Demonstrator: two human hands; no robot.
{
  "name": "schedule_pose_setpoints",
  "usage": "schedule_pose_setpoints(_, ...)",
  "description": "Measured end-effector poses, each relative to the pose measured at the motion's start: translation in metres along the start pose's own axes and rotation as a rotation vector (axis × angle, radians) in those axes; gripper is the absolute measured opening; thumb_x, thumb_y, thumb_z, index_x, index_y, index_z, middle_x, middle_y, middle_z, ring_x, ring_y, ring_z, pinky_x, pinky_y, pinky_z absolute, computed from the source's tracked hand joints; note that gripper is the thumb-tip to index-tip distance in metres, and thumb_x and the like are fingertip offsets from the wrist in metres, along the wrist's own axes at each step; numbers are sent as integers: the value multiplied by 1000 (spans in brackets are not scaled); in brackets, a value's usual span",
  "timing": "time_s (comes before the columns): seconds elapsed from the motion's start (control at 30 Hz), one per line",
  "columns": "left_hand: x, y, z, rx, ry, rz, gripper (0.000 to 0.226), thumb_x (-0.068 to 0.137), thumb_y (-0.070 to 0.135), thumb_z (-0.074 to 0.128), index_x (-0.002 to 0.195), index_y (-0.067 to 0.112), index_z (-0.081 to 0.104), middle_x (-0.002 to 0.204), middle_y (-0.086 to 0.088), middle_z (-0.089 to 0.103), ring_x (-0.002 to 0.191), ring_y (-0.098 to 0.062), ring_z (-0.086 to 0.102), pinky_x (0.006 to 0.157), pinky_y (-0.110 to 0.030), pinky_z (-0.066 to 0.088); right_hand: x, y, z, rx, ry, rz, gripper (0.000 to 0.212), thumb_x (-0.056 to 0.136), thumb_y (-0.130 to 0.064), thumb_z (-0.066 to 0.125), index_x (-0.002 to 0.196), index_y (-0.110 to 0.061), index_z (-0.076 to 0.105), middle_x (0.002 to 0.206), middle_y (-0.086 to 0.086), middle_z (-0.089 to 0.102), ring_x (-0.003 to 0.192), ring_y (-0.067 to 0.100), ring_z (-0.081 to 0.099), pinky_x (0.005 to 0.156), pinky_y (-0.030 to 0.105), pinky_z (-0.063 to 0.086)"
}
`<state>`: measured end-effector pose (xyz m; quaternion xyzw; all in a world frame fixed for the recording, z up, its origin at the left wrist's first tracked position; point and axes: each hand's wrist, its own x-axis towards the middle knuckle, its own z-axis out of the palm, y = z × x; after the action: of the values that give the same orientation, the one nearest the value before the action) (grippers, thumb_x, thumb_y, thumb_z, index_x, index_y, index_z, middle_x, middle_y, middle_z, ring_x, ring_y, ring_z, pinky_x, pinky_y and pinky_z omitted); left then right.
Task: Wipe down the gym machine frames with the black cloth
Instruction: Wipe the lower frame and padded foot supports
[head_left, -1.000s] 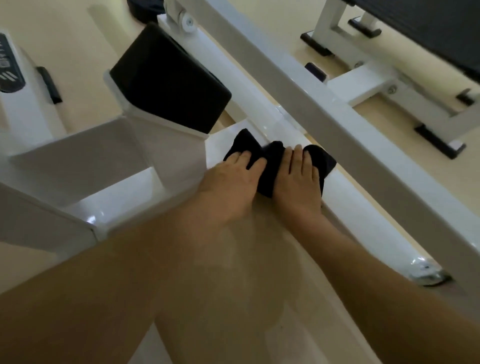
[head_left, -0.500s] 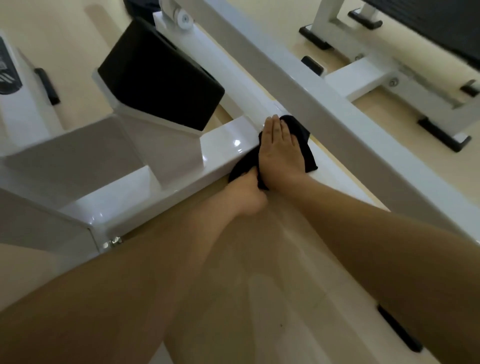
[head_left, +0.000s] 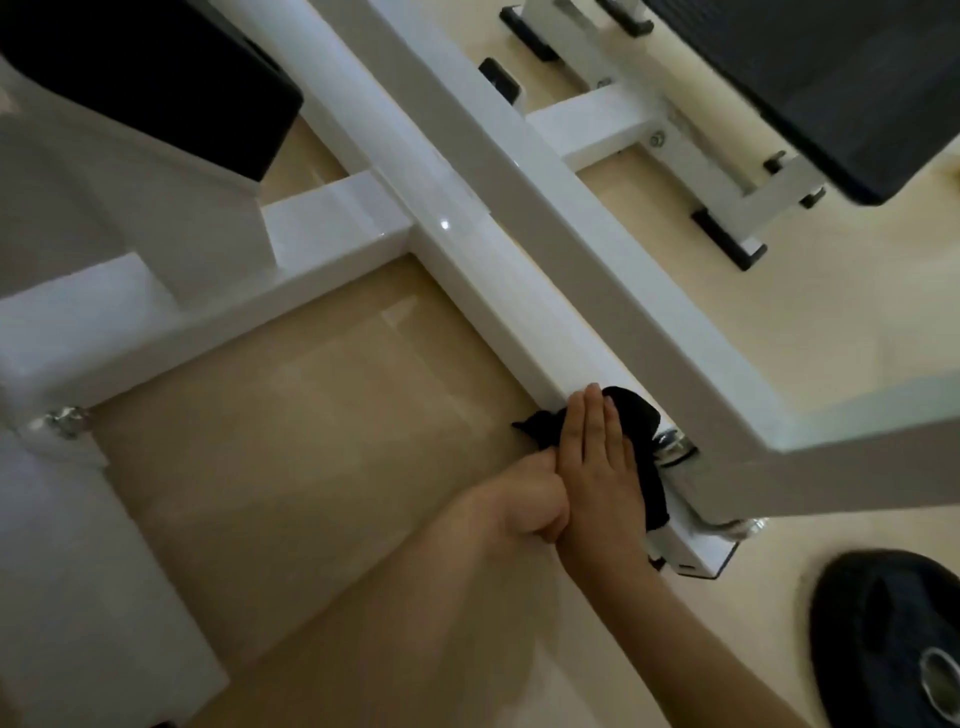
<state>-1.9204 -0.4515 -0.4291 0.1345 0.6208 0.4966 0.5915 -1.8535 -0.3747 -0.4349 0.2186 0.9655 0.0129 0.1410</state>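
Observation:
The black cloth (head_left: 636, 421) lies over the near end of a low white frame bar (head_left: 498, 280) that runs diagonally across the floor. My right hand (head_left: 597, 457) presses flat on the cloth, fingers straight and together. My left hand (head_left: 524, 499) is curled at the bar's near side, gripping the cloth's lower edge, whose corner pokes out to the left. A second, higher white bar (head_left: 597, 208) runs parallel just beyond and hides part of the bar's end.
A black pad (head_left: 156, 78) sits on a white upright at top left. A cross bar (head_left: 311, 234) joins the low bar. A black weight plate (head_left: 893, 639) lies on the beige floor at lower right. A bench with a black pad (head_left: 831, 78) stands at top right.
Both hands have slid the cloth down the low bar from its junction with the cross bar to its near end by the bolt. The view has shifted right, revealing the weight plate.

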Motion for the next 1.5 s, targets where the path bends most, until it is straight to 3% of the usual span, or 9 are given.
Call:
schedule_pose_setpoints(0.17, 11, 12, -1, -267, 325, 68, 53, 84, -16, 35, 132, 2, 50, 122, -13, 58, 119, -33, 53, 86, -29, 50, 47, -2, -10, 32, 146, -22, 69, 101, -24, 34, 150, -2, -9, 160, 16, -9, 148, 29, -7, 120, 40, 6)
schedule_pose_setpoints(0.3, 17, 26, -22, -14, 473, 94, 64, 90, -6, 37, 151, 12, 25, 147, -11, 39, 134, -27, 38, 110, -32, 32, 74, -19, -20, 95, 109, -99, 72, 101, -32, 33, 150, -4, -12, 160, 11, -13, 148, 24, -11, 121, 36, 4)
schedule_pose_setpoints(0.47, -6, -2, 24, 137, 244, 125, 71, 85, -6, 42, 150, 16, 24, 146, -7, 39, 127, -12, 38, 99, -19, 33, -4, 26, 2, 181, 156, -204, 70, 99, -16, 39, 151, -8, -7, 159, 7, -13, 147, 21, -11, 121, 38, 7)
schedule_pose_setpoints(0.7, -18, -14, 62, 75, 111, 185, 76, 80, -12, 37, 146, 24, 36, 141, 3, 46, 132, -16, 42, 111, -35, 36, -70, 92, 42, 284, 475, -293, 39, 82, -2, 67, 122, -3, 64, 131, 11, 59, 125, 26, 52, 103, 45, 43)
schedule_pose_setpoints(0.9, -33, -4, 64, 373, 251, 279, 68, 89, -4, 42, 150, 20, 27, 158, 10, 17, 144, -9, 16, 109, -15, 14, -36, 63, 27, 354, 513, -300, 31, 72, 2, 78, 103, 3, 71, 112, 18, 68, 109, 34, 64, 101, 39, 45)
schedule_pose_setpoints(1.07, -69, -32, 12, 576, 273, 197, 67, 91, 3, 46, 151, 18, 22, 157, 2, 21, 141, -13, 26, 108, -15, 19, -4, 35, 11, 207, 357, -454, 35, 75, 4, 70, 111, 2, 69, 121, 18, 65, 116, 37, 59, 101, 53, 39)
schedule_pose_setpoints(1.23, -74, -36, 20, 478, 257, 190, 62, 88, 0, 42, 144, 26, 41, 143, 2, 47, 127, -12, 46, 99, -16, 34, -78, 79, 30, 327, 444, -229, 43, 66, 18, 73, 106, -1, 72, 115, 14, 68, 109, 32, 64, 93, 49, 51)
schedule_pose_setpoints(1.37, -54, -23, 61, 462, 191, 242, 51, 90, 8, 45, 138, 27, 50, 140, 3, 51, 125, -13, 49, 99, -18, 37, -104, 82, 33, 620, 697, 298, 40, 69, 18, 63, 101, -5, 68, 105, 10, 66, 101, 22, 60, 95, 19, 43)
schedule_pose_setpoints(1.5, -30, -9, 108, 352, 57, 193, 50, 96, 17, 44, 145, 25, 39, 147, 0, 43, 132, -19, 42, 109, -26, 33, -87, 85, 15, 1121, 666, 821, 22, 81, -4, 57, 100, -15, 63, 98, 4, 66, 93, 21, 62, 87, 38, 52)
